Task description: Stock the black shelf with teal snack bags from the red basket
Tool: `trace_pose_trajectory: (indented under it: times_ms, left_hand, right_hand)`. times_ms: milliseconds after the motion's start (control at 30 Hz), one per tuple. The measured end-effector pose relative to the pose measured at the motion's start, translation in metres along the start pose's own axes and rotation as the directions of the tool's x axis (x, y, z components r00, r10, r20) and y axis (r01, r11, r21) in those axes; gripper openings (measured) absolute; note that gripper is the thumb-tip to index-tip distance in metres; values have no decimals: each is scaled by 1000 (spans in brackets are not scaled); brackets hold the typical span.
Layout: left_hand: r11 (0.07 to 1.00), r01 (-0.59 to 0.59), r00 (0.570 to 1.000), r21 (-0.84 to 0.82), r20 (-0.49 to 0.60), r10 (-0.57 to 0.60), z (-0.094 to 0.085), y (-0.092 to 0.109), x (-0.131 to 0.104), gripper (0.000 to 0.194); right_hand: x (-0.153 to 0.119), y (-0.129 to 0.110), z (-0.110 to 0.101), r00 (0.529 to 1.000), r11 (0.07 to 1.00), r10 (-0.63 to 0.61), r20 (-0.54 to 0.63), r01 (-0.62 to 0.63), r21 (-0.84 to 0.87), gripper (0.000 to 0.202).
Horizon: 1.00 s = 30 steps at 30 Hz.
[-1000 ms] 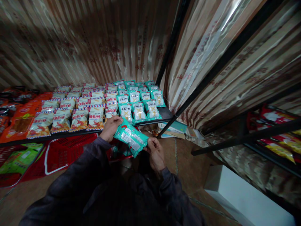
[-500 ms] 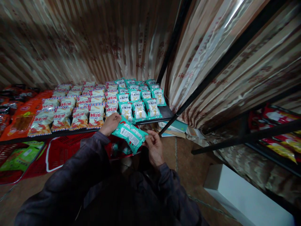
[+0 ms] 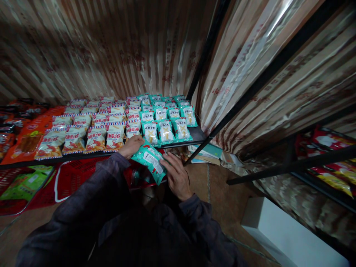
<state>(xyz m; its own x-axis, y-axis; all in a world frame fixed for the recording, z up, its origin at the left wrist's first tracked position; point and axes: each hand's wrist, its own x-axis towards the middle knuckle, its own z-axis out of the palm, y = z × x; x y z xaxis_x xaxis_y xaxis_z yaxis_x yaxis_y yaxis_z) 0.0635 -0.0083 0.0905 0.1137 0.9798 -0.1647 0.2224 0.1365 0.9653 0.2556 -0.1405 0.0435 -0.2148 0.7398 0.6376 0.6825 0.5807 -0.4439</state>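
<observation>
A teal snack bag point(image 3: 149, 158), its printed back with a white label facing up, hangs just in front of the shelf edge. My left hand point(image 3: 131, 146) pinches its upper left corner. Over its right end lies my right hand point(image 3: 177, 175), fingers stretched out and touching the bag; the thumb is hidden. Behind it, rows of matching teal snack bags point(image 3: 166, 132) stand on the black shelf point(image 3: 197, 136), fronts toward me. White and orange snack bags with striped edges point(image 3: 94, 139) fill the rows to their left.
Below the shelf sits a red basket point(image 3: 71, 180) with a white handle; another at left holds a green bag point(image 3: 25, 184). Black metal posts point(image 3: 219, 128) slant at right, beside papers point(image 3: 207, 152) on the floor. A white box point(image 3: 292, 233) stands lower right. Pleated curtain point(image 3: 111, 48) hangs behind.
My right hand has let go of the bag's right corner, and its fingers now lie stretched over that end. The bag has tilted slightly; my left hand keeps its pinch.
</observation>
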Motion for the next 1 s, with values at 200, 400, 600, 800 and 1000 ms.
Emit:
trace_pose_trajectory:
  times_ms: [200, 400, 600, 800, 1000]
  left_hand:
    - [997, 68, 994, -22, 93, -65, -3, 7, 0, 11]
    - [984, 137, 979, -112, 164, -117, -2, 19, -7, 14]
    - [968, 228, 951, -106, 236, -198, 1, 24, -17, 26]
    - [949, 275, 926, -151, 308, -219, -1, 18, -21, 36]
    - [960, 179, 955, -216, 275, -116, 8, 2, -35, 37]
  right_hand:
    - [-2, -2, -5, 981, 989, -134, 138, 142, -45, 64]
    - [-8, -10, -1, 992, 988, -98, 77, 106, -112, 73]
    - [-17, -12, 14, 990, 998, 66, -126, -63, 27, 60]
    - [-7, -24, 22, 778, 660, 621, -95, -454, 599, 47]
    - [10, -31, 31, 447, -105, 853, 268, -357, 928, 45]
